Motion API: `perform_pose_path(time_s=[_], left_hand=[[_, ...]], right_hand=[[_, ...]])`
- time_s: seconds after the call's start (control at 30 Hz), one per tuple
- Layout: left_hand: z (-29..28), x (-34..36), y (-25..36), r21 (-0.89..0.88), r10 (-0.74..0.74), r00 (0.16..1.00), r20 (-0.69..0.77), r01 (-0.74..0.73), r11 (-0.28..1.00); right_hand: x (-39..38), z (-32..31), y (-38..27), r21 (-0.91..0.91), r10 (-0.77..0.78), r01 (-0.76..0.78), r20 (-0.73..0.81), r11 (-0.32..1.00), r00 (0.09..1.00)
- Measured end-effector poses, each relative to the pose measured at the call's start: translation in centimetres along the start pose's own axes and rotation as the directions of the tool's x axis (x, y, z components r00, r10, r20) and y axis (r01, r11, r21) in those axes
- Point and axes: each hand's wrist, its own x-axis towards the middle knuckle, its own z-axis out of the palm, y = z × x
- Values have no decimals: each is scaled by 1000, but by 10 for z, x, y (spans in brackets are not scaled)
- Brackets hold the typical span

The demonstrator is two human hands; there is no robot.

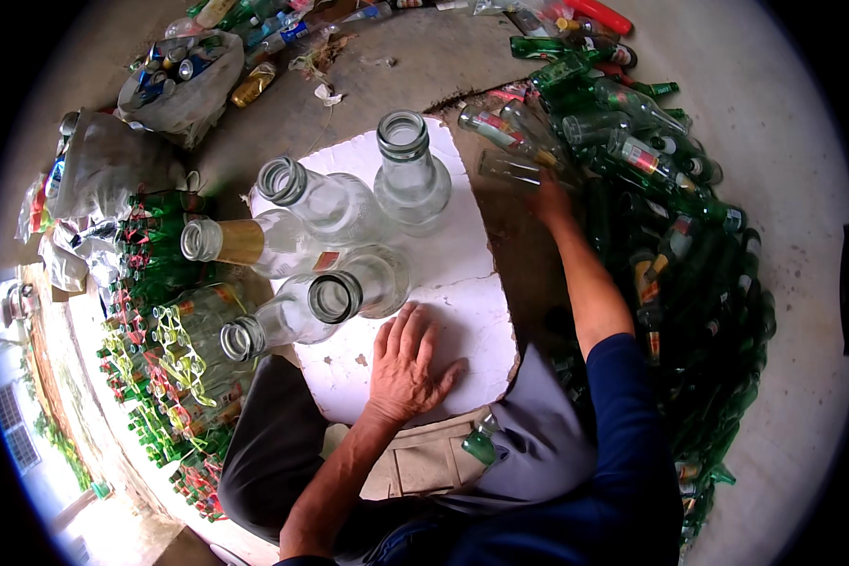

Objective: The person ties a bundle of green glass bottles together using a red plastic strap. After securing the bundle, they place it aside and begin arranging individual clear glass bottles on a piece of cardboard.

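My left hand (406,368) lies flat on a white board (453,311), fingers spread, just in front of a clear glass bottle (377,278). Several clear glass bottles stand grouped on the board's left and far parts. One is a tall bottle (413,184) at the far end, and another bottle (264,243) has a gold band round its neck. Out to the right, my right hand (549,200) closes at the neck end of a clear glass bottle (509,168) beside the bottle pile. Shadow partly hides the fingers there.
A heap of green and clear bottles (698,274) fills the right side. Bundled green bottles (165,245) stand at left, with a sack of cans (193,90) beyond. A loose gold can (255,85) lies on the floor. A green bottle (479,445) lies near my lap.
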Motion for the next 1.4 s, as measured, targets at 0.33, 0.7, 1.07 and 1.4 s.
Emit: perform_pose_path(time_s=[0.33, 0.7, 1.07, 1.4], left_hand=[[2, 0, -1, 17, -7, 1000, 18, 7, 1000], [0, -2, -1, 17, -17, 1000, 18, 17, 1000], [-2, 1, 1, 27, 0, 1000, 16, 0, 1000], [-2, -1, 1, 46, 11, 1000, -3, -11, 999]], right_hand=[[-16, -28, -6, -80, 27, -23, 54, 997, 998], [-52, 4, 26, -264, -55, 87, 128, 961, 990], [-108, 28, 76, -334, -16, 147, 364, 931, 931], [-159, -61, -12, 88, -109, 105, 35, 991, 993]])
